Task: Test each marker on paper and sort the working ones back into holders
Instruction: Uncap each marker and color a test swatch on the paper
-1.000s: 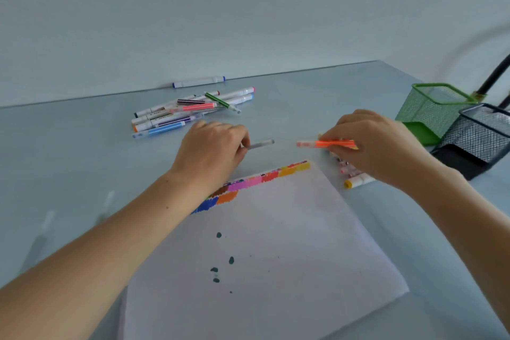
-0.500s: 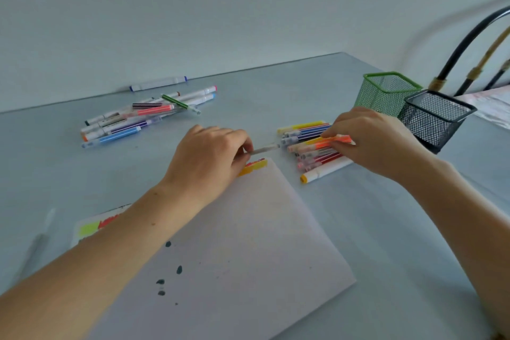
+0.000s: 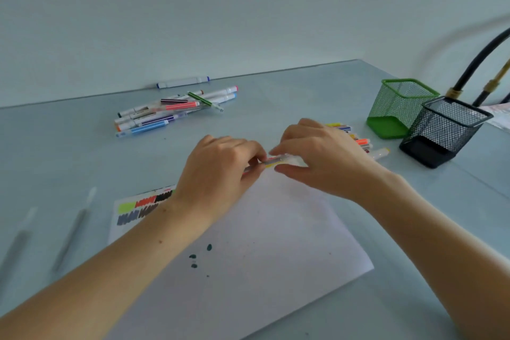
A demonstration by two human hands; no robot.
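Both hands meet over the far edge of the white paper [image 3: 262, 270]. My left hand [image 3: 220, 171] pinches one end of a thin marker [image 3: 276, 161] and my right hand [image 3: 317, 157] grips its other end. The marker lies level between them, partly hidden by fingers. A pile of markers [image 3: 171, 113] lies at the back left. A second group of markers [image 3: 361, 142] shows behind my right hand. The green mesh holder [image 3: 400, 107] and the black mesh holder [image 3: 444, 132] stand at the right. Colour swatches [image 3: 138, 207] mark the paper's left edge.
A white marker with blue ends [image 3: 183, 82] lies alone against the wall. Black hoses with brass fittings [image 3: 480, 63] rise behind the holders. Some dark green ink dots [image 3: 198, 257] spot the paper. Blurred pale sticks [image 3: 74, 229] lie at the left.
My two hands have come together; the orange marker in the right hand now joins the grey piece held by the left. The view has shifted.
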